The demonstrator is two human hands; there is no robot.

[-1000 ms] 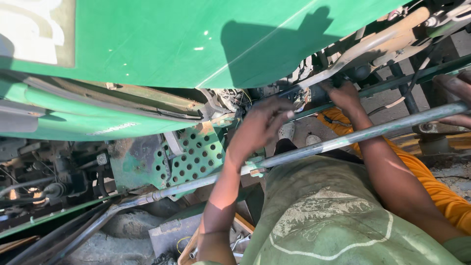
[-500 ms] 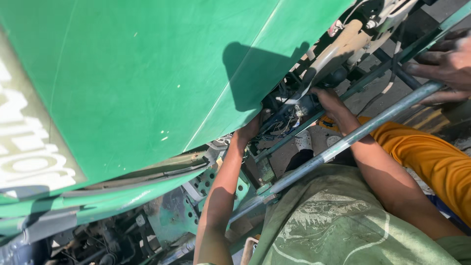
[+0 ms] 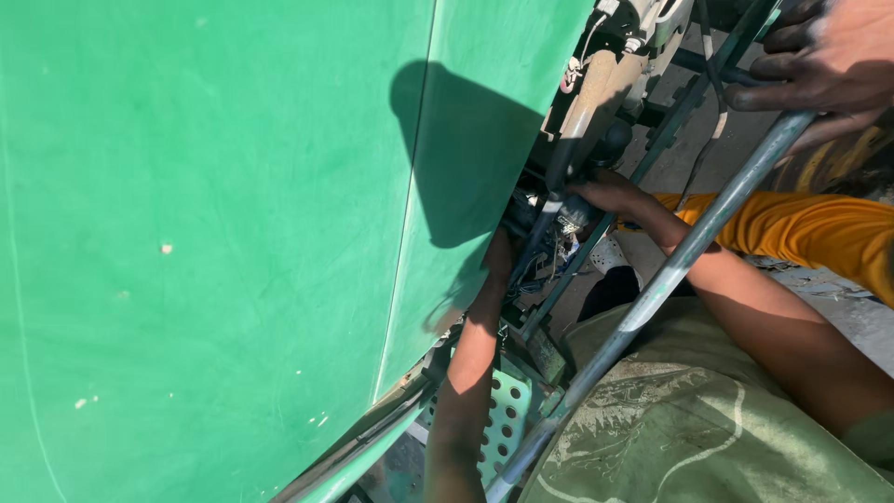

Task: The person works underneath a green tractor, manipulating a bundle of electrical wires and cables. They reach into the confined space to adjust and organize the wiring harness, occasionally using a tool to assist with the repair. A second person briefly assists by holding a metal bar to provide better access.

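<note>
My left hand reaches up into the shadowed gap at the edge of a large green body panel; its fingers are hidden among a bundle of wires and small metal parts. My right hand comes in from the right, over a slanted grey metal bar, and its fingertips touch the same cluster of parts. I cannot see what either hand grips. My forearms frame the bar, and my olive shirt fills the bottom right.
Another person's hand rests on the top end of the grey bar, above orange clothing. A worn beige machine part and dark thin rods run above the hands. A perforated green plate lies below.
The view has swung closer to the green panel, which now fills the left half. Both my hands have gone deeper into the gap, and the left hand is now mostly hidden.
</note>
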